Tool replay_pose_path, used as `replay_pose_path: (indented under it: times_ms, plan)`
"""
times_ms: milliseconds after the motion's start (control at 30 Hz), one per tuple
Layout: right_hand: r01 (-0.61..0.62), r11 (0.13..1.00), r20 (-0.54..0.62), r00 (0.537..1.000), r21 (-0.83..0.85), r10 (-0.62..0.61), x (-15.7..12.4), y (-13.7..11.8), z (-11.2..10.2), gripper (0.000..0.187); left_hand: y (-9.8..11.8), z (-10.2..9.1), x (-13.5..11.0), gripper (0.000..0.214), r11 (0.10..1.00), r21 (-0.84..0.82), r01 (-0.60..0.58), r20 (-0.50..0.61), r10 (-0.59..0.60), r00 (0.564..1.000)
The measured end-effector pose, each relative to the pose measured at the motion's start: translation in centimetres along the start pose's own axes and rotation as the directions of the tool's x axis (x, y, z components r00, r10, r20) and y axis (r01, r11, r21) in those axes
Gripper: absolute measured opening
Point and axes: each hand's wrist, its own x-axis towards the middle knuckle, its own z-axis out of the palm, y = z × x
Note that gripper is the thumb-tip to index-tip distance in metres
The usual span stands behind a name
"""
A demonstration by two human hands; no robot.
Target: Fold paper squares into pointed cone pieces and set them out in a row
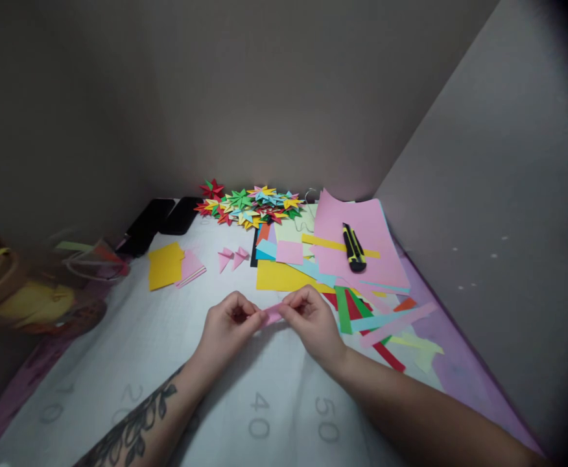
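My left hand [228, 327] and my right hand [310, 321] meet over the middle of the pale cutting mat [177, 363]. Both pinch a small pink paper piece [273, 315] between fingertips, one hand at each end. Two folded pink paper points [233, 257] lie on the mat just beyond the hands. A heap of multicoloured folded paper stars [249, 204] sits at the far edge by the wall.
Pink sheets [362, 259] with a yellow-black utility knife [354, 247] on top lie at the right, over loose coloured strips [376, 321]. Yellow and pink squares [172, 266] lie at the left, two dark phones [162, 220] behind them. A bag [16, 292] sits far left.
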Motion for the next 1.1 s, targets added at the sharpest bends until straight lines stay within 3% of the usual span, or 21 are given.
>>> replay_pose_path:
  times_ms: [167,267,500,600,800,1100]
  plan:
    - [-0.013,0.999,-0.010,1.000,-0.034,0.012,0.1,-0.2,0.1,0.018,0.0,0.0,0.1,0.024,1.000,-0.008,0.019,0.003,-0.019,1.000]
    - [-0.066,0.996,0.056,0.996,-0.068,0.069,0.0,-0.1,0.2,0.018,-0.1,0.0,0.0,0.025,1.000,-0.010,0.015,0.004,-0.014,1.000]
    - [-0.101,0.948,0.130,0.981,-0.303,0.146,-0.7,0.6,0.3,0.026,-0.6,0.0,-0.3,0.023,0.999,0.039,-0.030,0.027,0.028,0.999]
    - [-0.098,0.943,0.122,0.982,-0.317,0.143,-0.7,0.5,0.3,0.024,-0.6,0.0,-0.2,0.020,0.998,0.044,-0.038,0.026,0.036,0.999]
    - [-0.111,0.943,0.084,0.986,-0.314,0.144,-0.6,0.2,0.2,0.026,-1.0,0.0,0.0,0.019,0.996,0.068,-0.065,0.175,0.052,0.983]
    - [-0.057,0.893,0.035,0.996,-0.446,0.081,-0.9,0.0,0.2,0.021,-1.2,0.0,-0.1,0.021,0.971,0.210,-0.110,0.189,0.070,0.979]
